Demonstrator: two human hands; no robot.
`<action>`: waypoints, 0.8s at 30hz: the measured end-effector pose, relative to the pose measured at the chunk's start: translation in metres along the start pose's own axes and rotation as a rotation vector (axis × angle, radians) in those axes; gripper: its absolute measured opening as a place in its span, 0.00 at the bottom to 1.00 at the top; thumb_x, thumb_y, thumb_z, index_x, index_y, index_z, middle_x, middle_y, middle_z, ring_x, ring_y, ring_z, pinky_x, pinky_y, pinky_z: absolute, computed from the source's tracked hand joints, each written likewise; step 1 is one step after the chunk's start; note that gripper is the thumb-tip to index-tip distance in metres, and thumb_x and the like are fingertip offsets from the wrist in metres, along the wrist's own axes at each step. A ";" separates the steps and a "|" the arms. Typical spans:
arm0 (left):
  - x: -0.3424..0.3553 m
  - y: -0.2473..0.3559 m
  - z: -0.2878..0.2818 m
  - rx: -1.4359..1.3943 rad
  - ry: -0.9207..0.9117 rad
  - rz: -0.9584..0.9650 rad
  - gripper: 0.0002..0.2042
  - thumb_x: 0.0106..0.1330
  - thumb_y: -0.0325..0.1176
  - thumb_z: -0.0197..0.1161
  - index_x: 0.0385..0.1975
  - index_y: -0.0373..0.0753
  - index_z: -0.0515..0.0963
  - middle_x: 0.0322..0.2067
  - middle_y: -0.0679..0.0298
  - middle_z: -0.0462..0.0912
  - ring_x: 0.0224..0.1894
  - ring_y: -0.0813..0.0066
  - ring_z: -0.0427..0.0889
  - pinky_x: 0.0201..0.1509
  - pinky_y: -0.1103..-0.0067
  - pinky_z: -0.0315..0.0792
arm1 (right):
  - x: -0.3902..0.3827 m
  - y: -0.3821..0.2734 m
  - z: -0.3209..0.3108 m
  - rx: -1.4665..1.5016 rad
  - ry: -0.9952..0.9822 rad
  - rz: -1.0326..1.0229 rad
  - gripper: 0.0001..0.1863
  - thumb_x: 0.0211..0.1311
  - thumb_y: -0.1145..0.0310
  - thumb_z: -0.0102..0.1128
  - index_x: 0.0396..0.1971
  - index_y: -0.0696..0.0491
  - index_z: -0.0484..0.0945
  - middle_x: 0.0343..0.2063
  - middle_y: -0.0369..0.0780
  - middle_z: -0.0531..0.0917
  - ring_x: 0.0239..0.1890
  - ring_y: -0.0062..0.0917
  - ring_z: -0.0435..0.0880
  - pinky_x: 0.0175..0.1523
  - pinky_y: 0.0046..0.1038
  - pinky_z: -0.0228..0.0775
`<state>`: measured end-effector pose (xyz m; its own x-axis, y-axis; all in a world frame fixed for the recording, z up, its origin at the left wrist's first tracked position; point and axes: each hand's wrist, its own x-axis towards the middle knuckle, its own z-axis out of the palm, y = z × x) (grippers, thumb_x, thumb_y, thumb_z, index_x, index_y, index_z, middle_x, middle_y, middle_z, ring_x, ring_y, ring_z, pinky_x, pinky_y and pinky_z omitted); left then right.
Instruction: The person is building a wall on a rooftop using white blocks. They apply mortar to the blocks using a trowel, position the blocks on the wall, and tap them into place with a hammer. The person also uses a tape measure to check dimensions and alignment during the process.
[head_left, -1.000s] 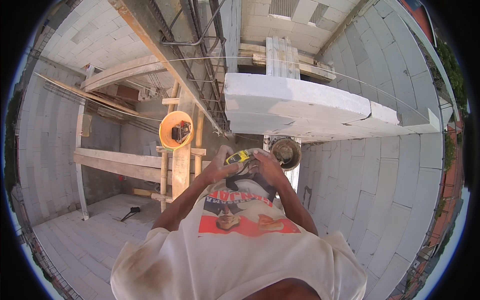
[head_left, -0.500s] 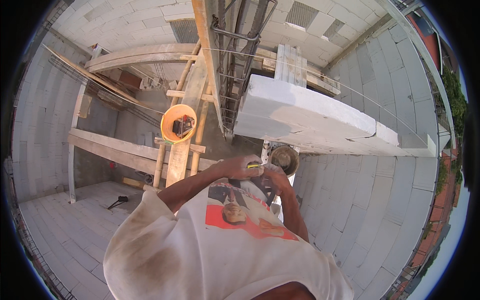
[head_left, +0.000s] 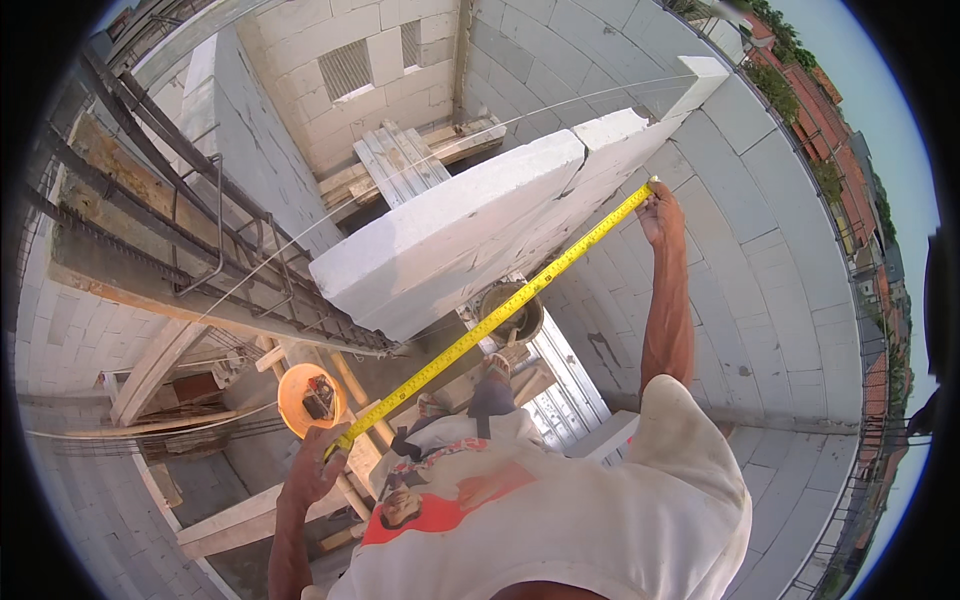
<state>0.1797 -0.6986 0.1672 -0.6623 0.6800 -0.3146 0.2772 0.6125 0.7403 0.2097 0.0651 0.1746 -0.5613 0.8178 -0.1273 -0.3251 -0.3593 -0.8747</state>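
A yellow tape measure [head_left: 500, 313] is pulled out long, its blade running on a slant from lower left to upper right. My left hand [head_left: 312, 468] closes on its lower end near the orange bucket; the case is mostly hidden in the fingers. My right hand [head_left: 660, 215], arm stretched forward, pinches the blade's far end. Beyond the blade stands a white block wall [head_left: 450, 220], with a gap between two blocks of its top course. The blade passes on the near side of this wall; I cannot tell whether it touches.
An orange bucket [head_left: 290, 405] with tools inside stands on planks at left. A dark round bucket [head_left: 537, 318] sits below the blade beside metal planks [head_left: 570, 385]. Steel reinforcing bars [head_left: 240, 255] rise at left. A thin string [head_left: 400, 160] crosses above the wall.
My hands, together at my chest before, are now wide apart with the yellow blade drawn out between them. The view has turned, putting the block wall and bucket farther left.
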 end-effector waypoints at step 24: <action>0.084 0.078 -0.040 0.476 0.451 0.023 0.28 0.68 0.38 0.68 0.70 0.50 0.75 0.57 0.47 0.73 0.62 0.46 0.73 0.67 0.56 0.67 | -0.037 0.080 0.117 -0.535 -0.161 0.083 0.16 0.75 0.63 0.58 0.31 0.61 0.78 0.21 0.39 0.79 0.13 0.22 0.76 0.17 0.26 0.68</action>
<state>0.1174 -0.6096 0.2222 -0.8507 0.5227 0.0552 0.5041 0.7816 0.3673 0.1150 -0.0470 0.1639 -0.6910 0.7027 -0.1696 0.1330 -0.1070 -0.9853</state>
